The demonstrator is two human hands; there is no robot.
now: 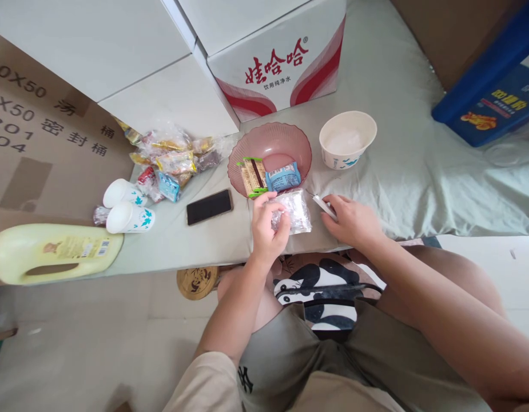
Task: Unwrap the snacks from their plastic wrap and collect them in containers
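Note:
My left hand (267,228) has its fingers curled over the left side of a shiny, clear-silver plastic packet (299,212) near the table's front edge. What is inside the packet is too unclear to name. In my right hand (354,218) is a small tool with a white handle (325,207) and a thin metal tip, pointing toward the packet; its kind is partly hidden. Just beyond the packet stands a pink, ribbed clear bowl (292,140). It holds a blue-wrapped snack (283,178) and a beige snack pack (254,176) with green ends.
A paper bowl (347,140) stands to the right of the pink bowl. Leftward lie a phone (210,206), a pile of wrapped snacks (172,154), paper cups (129,217) and a yellowish jug (58,252). Boxes (281,68) line the back; a blue container (487,86) is far right.

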